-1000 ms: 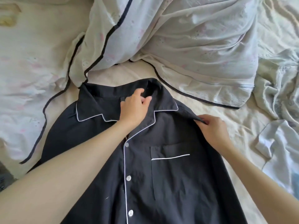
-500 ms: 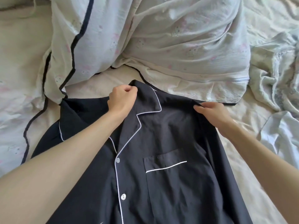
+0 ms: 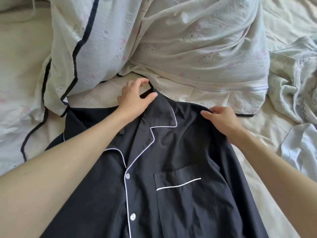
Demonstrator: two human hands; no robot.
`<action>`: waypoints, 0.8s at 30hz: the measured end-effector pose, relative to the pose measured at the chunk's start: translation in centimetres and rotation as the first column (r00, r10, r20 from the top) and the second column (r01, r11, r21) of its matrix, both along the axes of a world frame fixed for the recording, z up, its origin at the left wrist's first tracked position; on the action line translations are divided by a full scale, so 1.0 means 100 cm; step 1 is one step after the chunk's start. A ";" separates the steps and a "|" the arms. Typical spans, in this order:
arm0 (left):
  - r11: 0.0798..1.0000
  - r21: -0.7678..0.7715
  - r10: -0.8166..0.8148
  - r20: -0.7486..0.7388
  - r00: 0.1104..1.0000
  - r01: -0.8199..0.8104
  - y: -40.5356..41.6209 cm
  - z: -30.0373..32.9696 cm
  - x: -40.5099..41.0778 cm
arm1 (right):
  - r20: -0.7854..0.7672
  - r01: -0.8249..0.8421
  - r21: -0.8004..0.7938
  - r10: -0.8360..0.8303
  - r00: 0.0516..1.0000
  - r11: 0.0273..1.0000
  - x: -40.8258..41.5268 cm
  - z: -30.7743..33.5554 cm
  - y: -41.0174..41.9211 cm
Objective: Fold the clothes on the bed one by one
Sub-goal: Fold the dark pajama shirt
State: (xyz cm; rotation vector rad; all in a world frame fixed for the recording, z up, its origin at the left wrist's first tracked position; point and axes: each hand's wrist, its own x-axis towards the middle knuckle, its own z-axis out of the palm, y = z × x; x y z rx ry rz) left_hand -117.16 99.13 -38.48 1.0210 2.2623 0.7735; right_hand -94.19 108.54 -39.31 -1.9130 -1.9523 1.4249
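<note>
A black pajama shirt (image 3: 171, 194) with white piping lies front-up and buttoned on the bed. Its collar is spread and its chest pocket faces me. My left hand (image 3: 133, 98) is at the back of the collar, the thumb resting on the collar's top edge. Its fingers are relaxed and spread above the fabric, holding nothing. My right hand (image 3: 221, 119) pinches the shirt's shoulder seam between thumb and curled fingers. My left forearm covers part of the shirt's left half.
A pale printed quilt (image 3: 188, 48) with dark piping is heaped just beyond the collar. Crumpled light garments (image 3: 295, 83) lie at the right, with a white one (image 3: 301, 148) below them. Beige sheet (image 3: 20, 57) shows at the left.
My left hand let go of the collar it gripped and moved to its top edge with the fingers spread. My right hand kept its pinch on the shoulder.
</note>
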 end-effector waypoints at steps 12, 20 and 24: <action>0.997 0.055 -0.027 -0.369 0.929 0.050 -0.024 0.009 0.048 | 0.032 -0.013 -0.361 0.027 0.999 0.932 0.060 0.023 -0.003; 0.839 -0.280 -0.540 -0.335 0.772 0.466 -0.141 -0.013 0.174 | 0.164 0.078 -0.188 -0.047 0.985 0.979 0.119 0.021 -0.104; 0.670 -0.532 -0.714 -0.270 0.645 0.519 -0.151 -0.020 0.188 | -0.042 0.387 -0.276 -0.413 0.910 0.880 0.151 0.026 -0.081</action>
